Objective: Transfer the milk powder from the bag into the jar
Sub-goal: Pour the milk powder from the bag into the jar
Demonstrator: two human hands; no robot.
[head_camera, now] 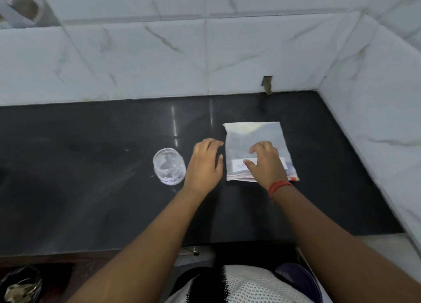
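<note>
A clear zip bag (252, 135) lies flat on the black counter (91, 177), its red-edged seal toward me and a white label on it. My right hand (264, 163) rests on the bag's near half, fingers spread and curled over the label. My left hand (206, 163) hovers just left of the bag's edge, fingers apart, holding nothing. A small clear jar (169, 166) with no lid and a printed label stands upright to the left of my left hand. The jar looks empty.
White marble-look tiled walls (205, 52) rise behind the counter and along its right side (376, 120), forming a corner. The counter's front edge runs near my body. A dark bag with clutter (20, 284) sits below at the lower left.
</note>
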